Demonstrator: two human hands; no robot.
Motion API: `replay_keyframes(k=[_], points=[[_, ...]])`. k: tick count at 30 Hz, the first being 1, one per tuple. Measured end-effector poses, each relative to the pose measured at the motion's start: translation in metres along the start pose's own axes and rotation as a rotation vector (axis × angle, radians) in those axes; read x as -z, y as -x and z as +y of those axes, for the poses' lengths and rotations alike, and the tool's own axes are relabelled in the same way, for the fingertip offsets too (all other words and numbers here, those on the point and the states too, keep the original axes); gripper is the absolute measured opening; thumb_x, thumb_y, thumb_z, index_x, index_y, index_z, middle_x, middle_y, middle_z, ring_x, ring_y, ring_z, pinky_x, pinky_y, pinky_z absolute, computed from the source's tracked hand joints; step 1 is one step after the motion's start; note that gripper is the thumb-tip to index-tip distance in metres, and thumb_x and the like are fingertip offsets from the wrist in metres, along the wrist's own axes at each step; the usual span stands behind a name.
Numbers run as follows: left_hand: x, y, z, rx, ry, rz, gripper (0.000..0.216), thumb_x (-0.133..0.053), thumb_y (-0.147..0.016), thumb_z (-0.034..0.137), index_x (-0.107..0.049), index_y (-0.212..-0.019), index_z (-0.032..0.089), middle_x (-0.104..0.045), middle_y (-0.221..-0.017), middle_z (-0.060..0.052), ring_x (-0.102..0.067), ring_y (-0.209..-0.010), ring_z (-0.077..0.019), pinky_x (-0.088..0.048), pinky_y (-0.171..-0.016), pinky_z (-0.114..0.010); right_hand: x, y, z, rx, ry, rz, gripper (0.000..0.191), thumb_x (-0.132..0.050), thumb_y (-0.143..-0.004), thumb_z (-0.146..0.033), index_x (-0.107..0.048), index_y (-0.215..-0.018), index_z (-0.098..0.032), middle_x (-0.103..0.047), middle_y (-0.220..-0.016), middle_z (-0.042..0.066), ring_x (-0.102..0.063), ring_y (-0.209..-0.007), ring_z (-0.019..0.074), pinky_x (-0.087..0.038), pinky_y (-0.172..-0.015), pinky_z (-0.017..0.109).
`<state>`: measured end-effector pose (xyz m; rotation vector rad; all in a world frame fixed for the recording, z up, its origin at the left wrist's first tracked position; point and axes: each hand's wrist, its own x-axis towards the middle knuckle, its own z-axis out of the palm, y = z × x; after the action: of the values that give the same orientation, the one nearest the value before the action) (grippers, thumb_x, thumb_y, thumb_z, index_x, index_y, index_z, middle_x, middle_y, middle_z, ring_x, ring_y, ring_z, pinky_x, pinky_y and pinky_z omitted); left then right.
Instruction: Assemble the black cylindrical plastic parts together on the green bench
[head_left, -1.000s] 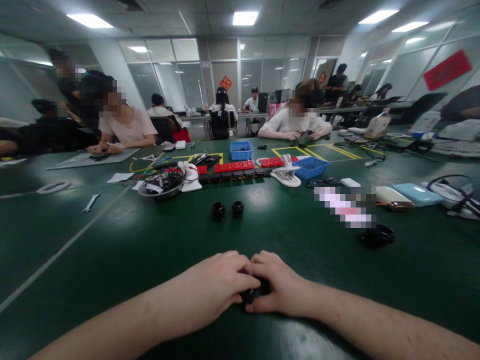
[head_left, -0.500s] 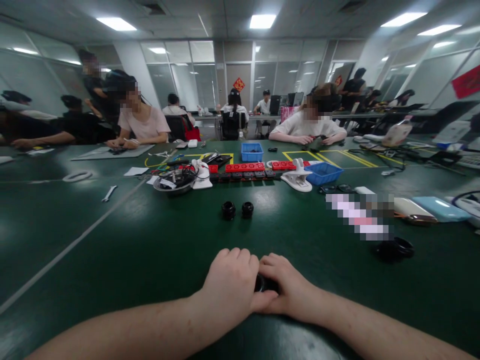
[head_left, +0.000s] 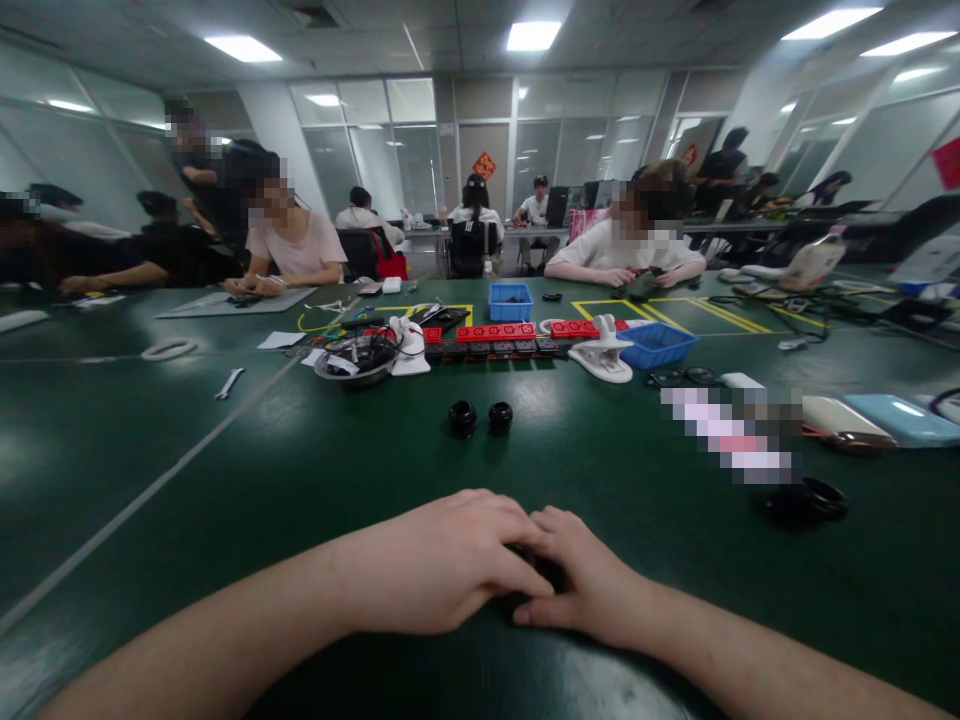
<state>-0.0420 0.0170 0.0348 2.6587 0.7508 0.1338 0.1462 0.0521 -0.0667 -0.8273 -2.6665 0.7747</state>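
Green tabletop (head_left: 300, 500), kinda shiny, and the person w/ the head cam has both forearms laid on it near the front edge. Left hand (head_left: 450, 565) and right hand (head_left: 585, 590) are pushed together, fingers of both curled down over a small black part (head_left: 541, 572). Only a sliver of it shows in the gap between them, so can't say what shape it is or if it's one pc or two. Both hands are clamped on it, low against the table afaict.

Progress-wise: two black round pieces (head_left: 463, 418) sit side by side further out, just apart from each other, nobody touching them. A black ring (head_left: 806, 500) lies off to the right, well apart from the hands. Finished ones or waiting ones? Can't tell. My guess is the part in hand is mid-work, not set down w/ the others yet.

Rest of the table: metal bowl (head_left: 352, 362) w/ cables, row of red blocks (head_left: 495, 332), blue bin (head_left: 506, 300), wrench (head_left: 229, 382) over left. Other ppl at the far side are busy w/ their own stuff.
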Motion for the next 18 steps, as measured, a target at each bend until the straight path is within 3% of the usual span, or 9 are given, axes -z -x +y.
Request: replay_keyframes(k=[3,8,14,18], points=[[-0.002,0.000,-0.005,0.006,-0.003,-0.069,0.034,-0.052,-0.082,0.002,-0.060,-0.105,0.025,-0.058,-0.117,0.000,-0.052,-0.102,-0.0167,-0.037,-0.089,-0.026,0.003,-0.001,-0.002,-0.020,-0.016,-0.016,0.041,-0.068,-0.064,-0.049,-0.061,-0.094,-0.022,-0.055,-0.085,0.002,-0.046,-0.080,0.0181,-0.033,-0.070,0.031],[-0.007,-0.007,-0.004,0.078,-0.098,-0.057,0.023,-0.061,-0.080,0.013,-0.062,-0.101,0.023,-0.064,-0.099,-0.001,-0.057,-0.089,-0.0171,-0.042,-0.076,-0.025,0.006,-0.002,-0.005,-0.012,-0.012,-0.030,0.039,-0.067,-0.065,-0.049,-0.061,-0.091,-0.021,-0.055,-0.084,0.002,-0.046,-0.079,0.0175,-0.032,-0.070,0.030],[-0.026,-0.017,0.004,0.342,-0.266,-0.027,0.034,-0.070,-0.069,0.040,-0.065,-0.091,0.015,-0.064,-0.078,-0.005,-0.060,-0.072,-0.0223,-0.045,-0.062,-0.030,0.002,-0.002,-0.003,-0.016,0.001,0.005,0.038,-0.067,-0.065,-0.051,-0.061,-0.085,-0.019,-0.055,-0.080,0.002,-0.045,-0.075,0.0163,-0.033,-0.068,0.029],[-0.050,-0.021,0.009,0.457,-0.414,0.082,0.035,-0.064,-0.074,0.044,-0.063,-0.077,0.009,-0.063,-0.071,-0.009,-0.060,-0.067,-0.0253,-0.046,-0.060,-0.035,0.000,-0.003,-0.002,0.000,0.024,0.029,0.036,-0.069,-0.063,-0.048,-0.058,-0.077,-0.017,-0.053,-0.077,0.002,-0.044,-0.073,0.0155,-0.032,-0.066,0.028]])
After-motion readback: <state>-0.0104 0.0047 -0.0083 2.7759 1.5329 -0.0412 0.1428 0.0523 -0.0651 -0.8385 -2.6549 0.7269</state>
